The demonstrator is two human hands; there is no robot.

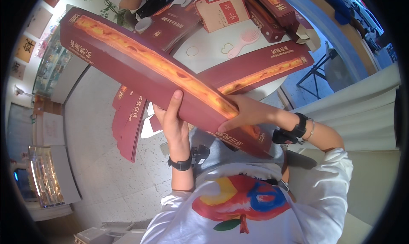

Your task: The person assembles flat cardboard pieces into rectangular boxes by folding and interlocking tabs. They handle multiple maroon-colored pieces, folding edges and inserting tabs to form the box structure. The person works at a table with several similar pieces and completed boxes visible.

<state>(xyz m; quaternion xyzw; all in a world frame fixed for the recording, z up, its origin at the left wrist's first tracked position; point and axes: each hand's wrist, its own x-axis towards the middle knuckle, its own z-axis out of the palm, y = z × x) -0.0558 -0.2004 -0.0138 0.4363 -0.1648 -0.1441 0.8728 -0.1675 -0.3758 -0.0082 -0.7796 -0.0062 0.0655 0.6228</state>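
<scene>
A long dark red cardboard box [140, 73], printed with a golden baked pastry, slants across the middle from upper left to lower right. My left hand [171, 120] grips its near side from below, a finger laid up along the red face. Closer to the lower right end, my right hand [247, 112] clasps the box across its top, thumb on the near side. The fingers behind the box are hidden. Under and beyond it, a similar flat red carton [264, 73] lies on the round white table [198, 61].
A pink hairbrush [244, 41], a beige-and-red paper bag [221, 14] and folded boxes [272, 10] occupy the table's far side. Flat red cartons [128, 124] jut out at left. Another person's arm [130, 2] shows at the top. A chair [345, 69] stands right, beyond a pale curtain [362, 107].
</scene>
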